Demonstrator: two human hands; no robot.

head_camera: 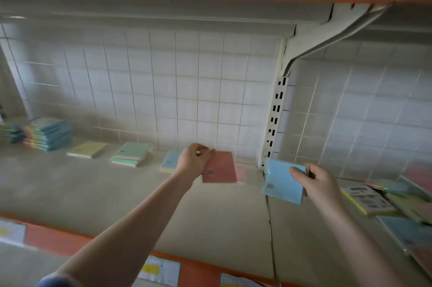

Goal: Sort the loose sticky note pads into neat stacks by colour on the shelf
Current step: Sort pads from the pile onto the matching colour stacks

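One red pad [221, 167] is pinched in the left hand [194, 160] above the shelf [117, 193], over a pink pad [240, 173]. One blue pad [280, 181] is gripped by the right hand [315, 184]. Left of the red pad lie three single piles: blue [169, 161], green [132, 153], yellow [87, 149]; beyond, a taller stack [48, 133].

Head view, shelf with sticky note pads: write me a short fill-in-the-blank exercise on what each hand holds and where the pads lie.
1. The left hand holds a pad coloured ____.
2. The right hand holds a pad coloured ____.
3. The green pad stack lies on the shelf to the ____ of the left hand.
4. The wall behind the shelf is covered in white ____.

Missing words: pink; blue; left; tiles
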